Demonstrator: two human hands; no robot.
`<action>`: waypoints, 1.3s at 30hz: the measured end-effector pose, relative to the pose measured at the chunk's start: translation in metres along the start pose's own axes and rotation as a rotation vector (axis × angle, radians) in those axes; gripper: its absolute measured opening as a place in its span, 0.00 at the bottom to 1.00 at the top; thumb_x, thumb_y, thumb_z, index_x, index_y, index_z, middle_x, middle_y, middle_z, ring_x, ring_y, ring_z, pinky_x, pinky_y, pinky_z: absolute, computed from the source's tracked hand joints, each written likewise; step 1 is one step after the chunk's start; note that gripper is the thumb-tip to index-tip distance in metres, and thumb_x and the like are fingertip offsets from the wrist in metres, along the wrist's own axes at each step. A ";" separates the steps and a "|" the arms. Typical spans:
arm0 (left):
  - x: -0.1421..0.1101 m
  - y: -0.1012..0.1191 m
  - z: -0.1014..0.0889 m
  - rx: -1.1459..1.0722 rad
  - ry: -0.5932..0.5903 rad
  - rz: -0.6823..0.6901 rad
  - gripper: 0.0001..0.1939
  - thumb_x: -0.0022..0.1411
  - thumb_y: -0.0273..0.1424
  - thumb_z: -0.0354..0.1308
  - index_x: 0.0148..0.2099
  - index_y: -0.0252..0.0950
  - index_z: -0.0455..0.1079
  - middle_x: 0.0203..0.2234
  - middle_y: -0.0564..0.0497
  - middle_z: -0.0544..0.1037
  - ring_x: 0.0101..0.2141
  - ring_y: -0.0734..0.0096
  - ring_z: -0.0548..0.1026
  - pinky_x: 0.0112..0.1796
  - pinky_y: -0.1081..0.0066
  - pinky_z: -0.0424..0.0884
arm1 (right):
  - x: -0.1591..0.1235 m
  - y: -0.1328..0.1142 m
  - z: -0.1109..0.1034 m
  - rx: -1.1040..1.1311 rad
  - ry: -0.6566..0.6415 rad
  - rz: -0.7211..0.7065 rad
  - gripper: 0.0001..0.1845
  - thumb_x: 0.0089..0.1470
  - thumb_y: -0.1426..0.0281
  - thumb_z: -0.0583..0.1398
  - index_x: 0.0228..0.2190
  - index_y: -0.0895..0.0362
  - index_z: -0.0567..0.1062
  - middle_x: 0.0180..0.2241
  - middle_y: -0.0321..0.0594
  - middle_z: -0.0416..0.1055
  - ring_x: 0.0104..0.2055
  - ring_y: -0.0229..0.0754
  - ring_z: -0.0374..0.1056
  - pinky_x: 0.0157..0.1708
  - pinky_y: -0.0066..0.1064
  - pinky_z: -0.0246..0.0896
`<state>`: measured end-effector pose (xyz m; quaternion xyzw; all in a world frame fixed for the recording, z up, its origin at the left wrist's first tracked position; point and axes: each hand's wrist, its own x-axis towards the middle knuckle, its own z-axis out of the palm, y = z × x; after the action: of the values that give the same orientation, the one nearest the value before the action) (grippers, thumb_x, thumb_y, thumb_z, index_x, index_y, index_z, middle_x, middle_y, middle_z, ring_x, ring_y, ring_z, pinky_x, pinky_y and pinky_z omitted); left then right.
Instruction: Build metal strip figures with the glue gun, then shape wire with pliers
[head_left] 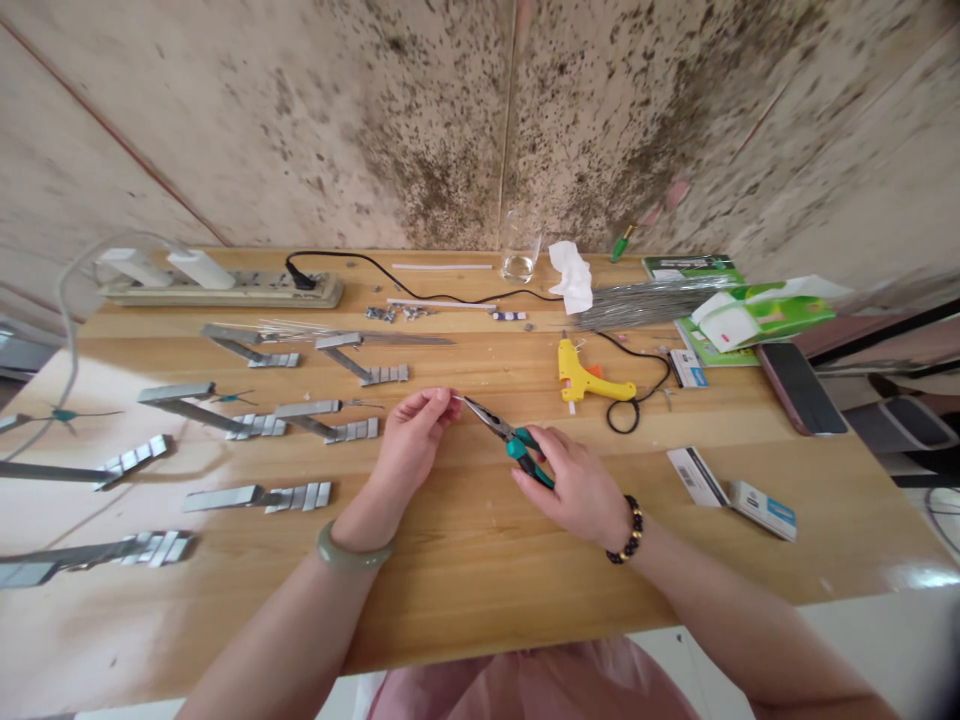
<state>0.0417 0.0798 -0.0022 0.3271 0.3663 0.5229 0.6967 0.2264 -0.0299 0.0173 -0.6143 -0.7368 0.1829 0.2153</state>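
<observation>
My right hand is closed round the teal and black handles of needle-nose pliers, whose jaws point up and left. Between thumb and fingers, my left hand pinches a small, thin, light-coloured piece, perhaps wire; it is too small to make out well. The tips of the pliers meet or nearly meet this piece just right of my left fingertips. Left of that hand lie several grey folded strip pieces with stepped, segmented ends.
A yellow glue gun with a black cord lies beyond my right hand. Behind it are a bundle of thin wires, a glass and a tissue pack. A phone and small boxes lie right; a power strip sits back left.
</observation>
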 end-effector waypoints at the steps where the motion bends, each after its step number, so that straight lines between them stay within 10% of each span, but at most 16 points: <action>1: 0.000 0.000 0.000 0.000 0.001 -0.002 0.10 0.43 0.35 0.71 0.26 0.36 0.76 0.24 0.53 0.78 0.26 0.76 0.73 0.33 0.71 0.69 | 0.000 0.000 0.000 0.000 0.005 0.000 0.21 0.59 0.63 0.55 0.51 0.59 0.62 0.41 0.47 0.70 0.42 0.50 0.69 0.42 0.40 0.65; 39: 0.001 -0.003 -0.003 0.021 0.017 -0.008 0.09 0.43 0.35 0.71 0.25 0.36 0.76 0.22 0.53 0.77 0.25 0.76 0.72 0.33 0.71 0.70 | 0.000 0.003 0.004 -0.080 0.027 -0.039 0.21 0.60 0.62 0.54 0.51 0.59 0.61 0.42 0.49 0.70 0.44 0.51 0.69 0.40 0.40 0.66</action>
<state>0.0403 0.0803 -0.0064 0.3284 0.3789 0.5190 0.6923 0.2272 -0.0294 0.0126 -0.6104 -0.7524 0.1405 0.2039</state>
